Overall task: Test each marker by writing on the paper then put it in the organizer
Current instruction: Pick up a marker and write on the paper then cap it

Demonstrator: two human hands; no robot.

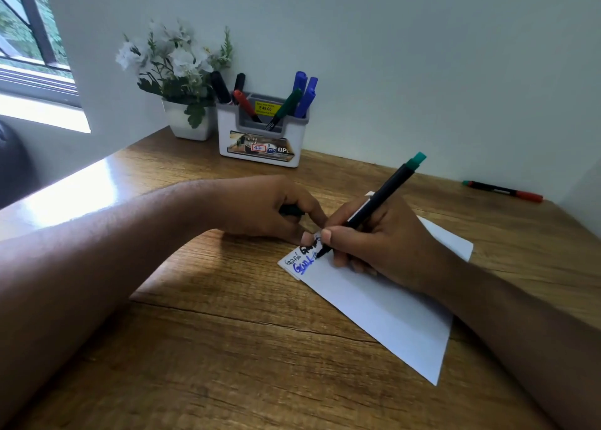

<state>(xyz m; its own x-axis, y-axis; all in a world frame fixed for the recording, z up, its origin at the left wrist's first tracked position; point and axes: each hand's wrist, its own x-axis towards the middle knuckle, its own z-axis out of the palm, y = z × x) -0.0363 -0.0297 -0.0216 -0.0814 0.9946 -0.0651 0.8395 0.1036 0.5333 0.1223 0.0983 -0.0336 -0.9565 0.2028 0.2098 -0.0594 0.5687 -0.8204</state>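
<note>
The right hand (374, 234) pinches a green marker (370, 205) near its tip, nib down on the paper (374, 302) at the sheet's 11 o'clock corner, beside lines already written in black and blue. The left hand (260, 208) is curled around a small dark cap (291, 210), probably this marker's, and its fingertips (307, 238) press that corner of the paper flat. To do this step well, I judge the left hand should keep the sheet pinned while the right makes a short, light stroke on bare paper, clear of the earlier writing, so the colour reads plainly; then cap the marker before storing it. The organizer (260, 137) stands at 12 o'clock against the wall, well apart from the paper; it holds black markers at its left, a red one and a green one leaning in the middle, and blue ones at the right. One red marker (504, 190) lies on the table (227, 348) at 2 o'clock, apparently not yet tested. A flower pot (188, 120) sits just beside the organizer.
</note>
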